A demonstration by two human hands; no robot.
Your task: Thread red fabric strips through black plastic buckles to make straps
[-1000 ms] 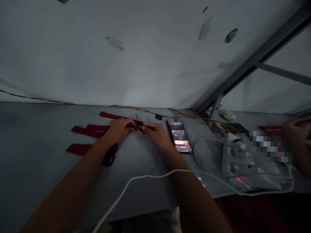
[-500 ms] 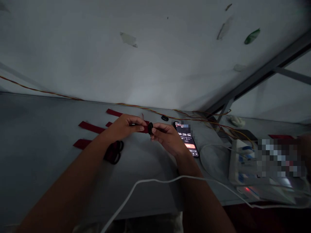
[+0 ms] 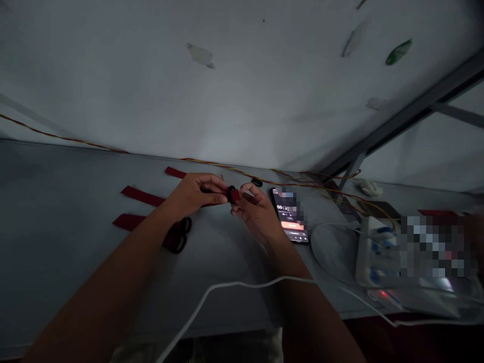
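My left hand is closed, thumb and fingers pinching at a small black buckle and the red strap behind it. The end of that red strap shows on the buckle's right side. My right hand is closed at this strap end, its thumb against it and its index finger raised. Beneath my left forearm lie more red strips, along with dark red pieces with black loops. Another black oval buckle rests behind my right hand.
A lit phone lies right of my right hand. A white cable crosses over my forearms. At right stands a white power strip with plugs. Twisted orange wires run along the wall's foot.
The red strap end now shows on the buckle's right side. My left fingers have come up to the buckle, and my right fingers have shifted from the buckle to the strap end.
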